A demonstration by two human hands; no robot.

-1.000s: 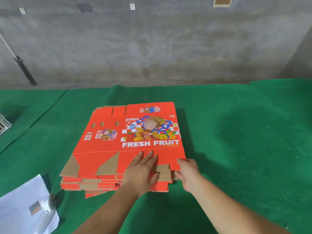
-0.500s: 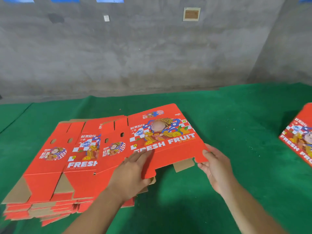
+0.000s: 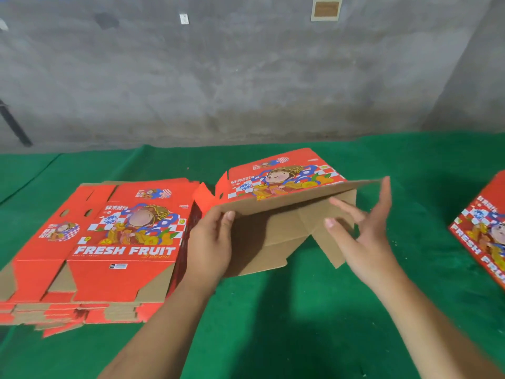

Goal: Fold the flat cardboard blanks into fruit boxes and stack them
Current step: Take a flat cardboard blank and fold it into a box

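- lifted off the stack since half a second ago and tipped up: blank, brown underside facing the camera, above the green cloth.
- left hand gripping its near left edge, thumb on the underside; fingers hidden behind.
- right hand spread open beneath, holding nothing.
- stack of flat blanks at left.
- farther right, folded box cut off by frame edge.

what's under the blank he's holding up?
Under the lifted blank, its brown flaps hang above green felt. Left hand grips its near edge; right hand is open beside it. Felt farther back is hidden.

Left hand grips raised blank; right hand open beside it.
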